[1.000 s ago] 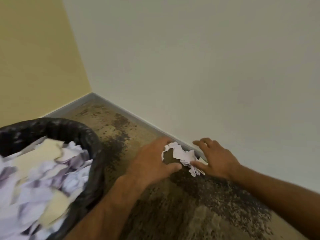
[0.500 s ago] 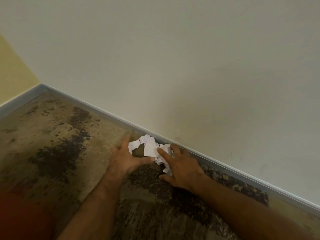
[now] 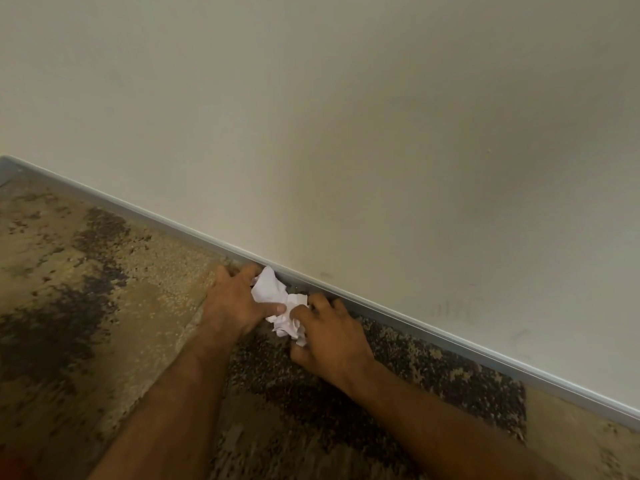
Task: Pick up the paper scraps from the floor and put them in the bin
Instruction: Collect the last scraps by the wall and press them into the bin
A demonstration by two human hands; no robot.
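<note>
A bunch of white paper scraps [image 3: 277,299] lies on the carpet right against the skirting board. My left hand [image 3: 235,299] presses on the bunch from the left, thumb pointing right across it. My right hand [image 3: 329,337] closes on it from the right, fingers curled over the lower scraps. Both hands squeeze the scraps together between them. The bin is out of view.
A pale wall [image 3: 381,133] fills the upper part of the view, with a grey skirting board [image 3: 450,337] running diagonally down to the right. The floor is a tan carpet with dark mottled patches [image 3: 69,306].
The view has swung right, so the bin and the yellow wall have left the frame. My two hands have come closer together, bunching the spread scraps into a tighter wad.
</note>
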